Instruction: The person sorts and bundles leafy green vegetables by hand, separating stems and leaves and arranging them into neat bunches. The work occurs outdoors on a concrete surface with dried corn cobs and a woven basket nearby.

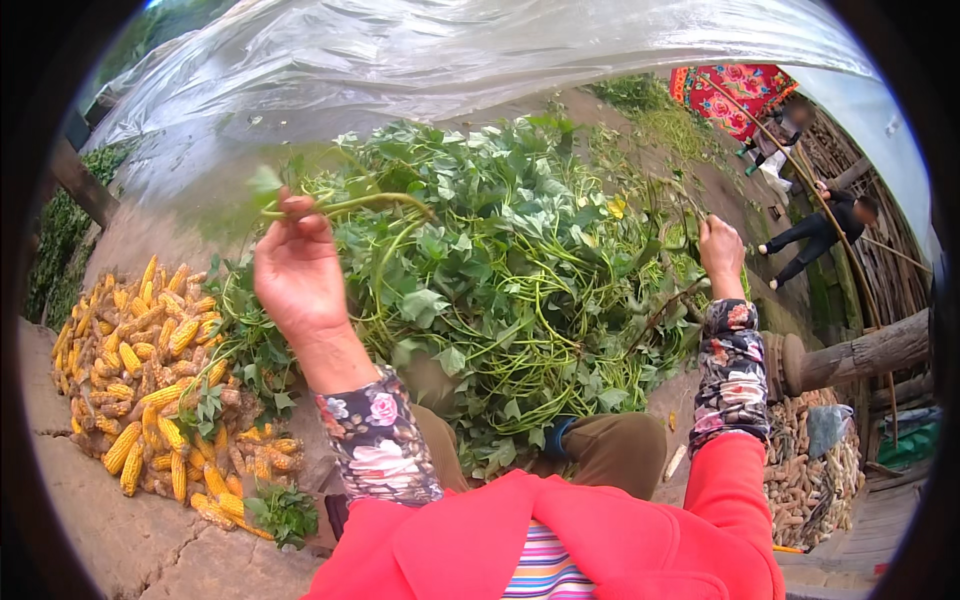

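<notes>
A large heap of green leafy vines [450,277], which look like sweet potato vines, lies on the ground before my knees. My left hand [304,274] is raised over its left side, palm up. Between its fingers is a green vine stem [382,199], which arches back down to the heap; the leaf at its end is blurred. Over the right side of the heap, my right hand [721,247] is closed around thin dark vine stems [681,217]. Its fingertips are mostly turned away from view.
Yellow corn cobs [150,375] are piled at the left, with a small leafy bunch [285,514] beside them. Transparent plastic sheeting [450,60] hangs ahead. A wooden post [862,349] and a second cob pile [810,465] are at right. Two people [832,225] are farther off.
</notes>
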Motion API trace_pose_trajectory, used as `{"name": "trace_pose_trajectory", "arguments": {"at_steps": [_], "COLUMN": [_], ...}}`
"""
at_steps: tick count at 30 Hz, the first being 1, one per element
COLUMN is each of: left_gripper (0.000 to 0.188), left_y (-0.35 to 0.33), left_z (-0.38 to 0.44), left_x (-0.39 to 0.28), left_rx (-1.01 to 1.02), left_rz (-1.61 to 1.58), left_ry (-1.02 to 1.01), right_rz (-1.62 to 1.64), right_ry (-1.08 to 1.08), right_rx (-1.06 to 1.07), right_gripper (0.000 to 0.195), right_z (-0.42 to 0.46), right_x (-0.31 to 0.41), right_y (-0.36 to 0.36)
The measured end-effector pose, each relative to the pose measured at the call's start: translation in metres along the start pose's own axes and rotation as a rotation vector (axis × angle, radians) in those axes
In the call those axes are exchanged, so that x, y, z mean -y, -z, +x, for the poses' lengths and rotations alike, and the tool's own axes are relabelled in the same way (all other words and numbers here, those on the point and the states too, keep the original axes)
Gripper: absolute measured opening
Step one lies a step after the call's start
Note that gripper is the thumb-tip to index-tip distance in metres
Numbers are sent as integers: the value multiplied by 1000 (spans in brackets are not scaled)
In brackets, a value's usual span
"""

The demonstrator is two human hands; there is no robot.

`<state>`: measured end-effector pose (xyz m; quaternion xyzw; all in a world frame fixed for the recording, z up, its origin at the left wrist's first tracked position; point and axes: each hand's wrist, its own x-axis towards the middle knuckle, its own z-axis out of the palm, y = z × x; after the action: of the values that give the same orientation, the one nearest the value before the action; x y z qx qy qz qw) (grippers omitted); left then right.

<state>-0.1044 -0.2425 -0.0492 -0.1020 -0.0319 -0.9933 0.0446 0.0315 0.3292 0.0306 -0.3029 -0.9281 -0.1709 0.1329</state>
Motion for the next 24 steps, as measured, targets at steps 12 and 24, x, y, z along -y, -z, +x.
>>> {"name": "trace_pose_trajectory", "arguments": {"at_steps": [12,24], "left_gripper": [37,21], "left_y": [-26,4], "left_z": [-36,-46], "left_x": [102,141], "left_rx": [-55,149], "left_rz": [135,1072], "left_ry": [421,563], "right_rz": [1102,1682], "right_ry": [650,38], "right_rx": [-23,251], "right_gripper": [37,17], "right_z": [-156,-158], "right_x": [217,178], "right_y": [84,29]}}
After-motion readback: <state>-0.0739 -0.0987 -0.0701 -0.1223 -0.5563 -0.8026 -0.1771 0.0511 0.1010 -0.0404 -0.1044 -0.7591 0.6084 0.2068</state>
